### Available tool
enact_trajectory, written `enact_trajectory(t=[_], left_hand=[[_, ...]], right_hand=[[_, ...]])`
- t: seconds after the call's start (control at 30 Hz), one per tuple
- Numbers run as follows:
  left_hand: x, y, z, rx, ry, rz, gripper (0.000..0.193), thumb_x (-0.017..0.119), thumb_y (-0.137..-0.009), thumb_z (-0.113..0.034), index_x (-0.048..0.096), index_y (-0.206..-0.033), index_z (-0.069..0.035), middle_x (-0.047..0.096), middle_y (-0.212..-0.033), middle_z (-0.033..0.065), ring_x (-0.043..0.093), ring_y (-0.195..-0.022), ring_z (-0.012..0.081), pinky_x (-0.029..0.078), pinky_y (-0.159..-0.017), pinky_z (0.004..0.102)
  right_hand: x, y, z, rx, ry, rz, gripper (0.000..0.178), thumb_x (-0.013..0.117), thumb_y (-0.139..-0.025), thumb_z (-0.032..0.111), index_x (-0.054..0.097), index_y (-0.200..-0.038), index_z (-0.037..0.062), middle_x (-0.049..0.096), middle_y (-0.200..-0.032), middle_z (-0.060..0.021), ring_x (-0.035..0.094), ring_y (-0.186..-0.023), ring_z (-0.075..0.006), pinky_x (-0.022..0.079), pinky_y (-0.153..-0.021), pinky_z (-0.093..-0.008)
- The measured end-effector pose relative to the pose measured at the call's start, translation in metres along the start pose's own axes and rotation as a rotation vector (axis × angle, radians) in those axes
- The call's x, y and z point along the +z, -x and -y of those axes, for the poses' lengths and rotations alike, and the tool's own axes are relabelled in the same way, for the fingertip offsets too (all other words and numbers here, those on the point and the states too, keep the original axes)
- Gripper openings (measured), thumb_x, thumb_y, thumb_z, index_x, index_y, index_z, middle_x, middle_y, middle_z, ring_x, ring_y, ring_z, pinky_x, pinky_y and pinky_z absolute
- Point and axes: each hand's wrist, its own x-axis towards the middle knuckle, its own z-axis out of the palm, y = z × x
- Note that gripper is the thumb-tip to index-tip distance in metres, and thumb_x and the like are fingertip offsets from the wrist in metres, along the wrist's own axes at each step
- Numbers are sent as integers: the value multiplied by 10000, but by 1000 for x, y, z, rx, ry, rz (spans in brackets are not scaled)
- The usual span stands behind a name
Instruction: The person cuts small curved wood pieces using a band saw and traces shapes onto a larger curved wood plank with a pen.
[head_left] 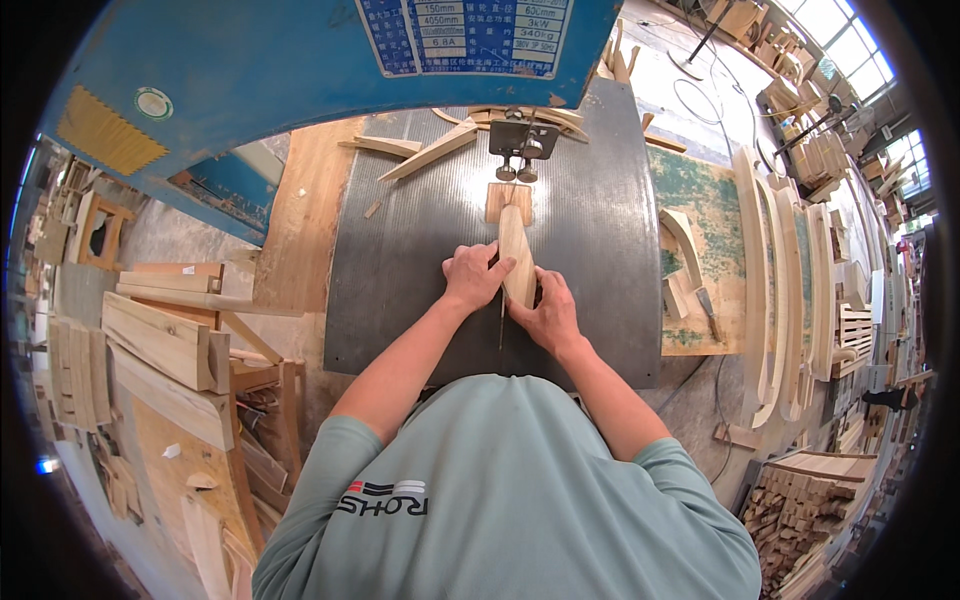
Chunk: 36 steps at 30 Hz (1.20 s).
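Observation:
A pale, tapered wooden piece [517,255] lies on the dark metal table of a blue bandsaw [330,60]. Its narrow far end reaches the small wooden insert [497,205] below the blade guide [522,140]. My left hand [476,274] presses against the piece's left side, thumb over its top. On the right, near the piece's close end, my right hand [548,308] grips it between thumb and fingers. The blade itself is too thin to make out clearly. A slot runs toward me in the saw table [420,240].
Curved offcuts [432,150] lie at the table's far left. A side board [705,250] on the right carries a curved wooden part and a brush-like tool. Long curved timbers [790,290] stand beyond it. Thick wooden blocks [160,340] are stacked at left, and a pile of cut pieces [805,520] sits lower right.

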Motion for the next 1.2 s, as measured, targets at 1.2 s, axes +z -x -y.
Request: enact_trajectory(t=[1.2], left_hand=[[-4, -24, -1, -5, 30, 15, 470, 633, -888, -500, 708, -1228, -185, 711, -937, 148, 675, -933, 340, 462, -809, 488]], right_hand=[[-1, -18, -1, 4, -10, -1, 633, 799, -765, 236, 555, -1273, -54, 631, -1174, -218, 589, -1144, -366, 515, -951, -439]])
